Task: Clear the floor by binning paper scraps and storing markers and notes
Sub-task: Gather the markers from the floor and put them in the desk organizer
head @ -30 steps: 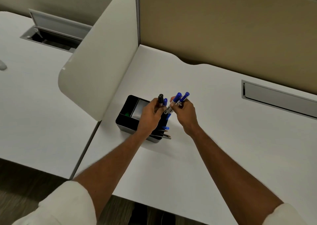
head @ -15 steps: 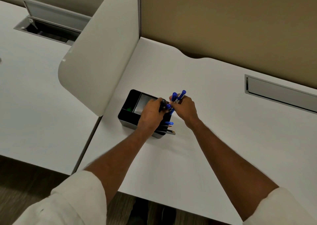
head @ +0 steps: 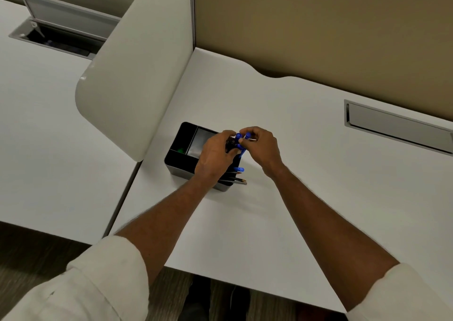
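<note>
A smooth, matt white counter (head: 282, 129) is seen. On it, a black organiser (head: 182, 134) looks like glossy plastic. Right of the organiser, a brushed-metal hatch (head: 397, 127) is set in.

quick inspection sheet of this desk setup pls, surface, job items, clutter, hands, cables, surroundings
surface: white desk, mostly bare
job's things: blue-capped markers held over black organizer; more pens stick out of its near end
clutter: nothing seen
hands: left hand and right hand both closed on the markers
cables: nothing seen
surroundings: white divider, tan partition, closed cable hatch, open cable hatch on neighbouring desk
</note>
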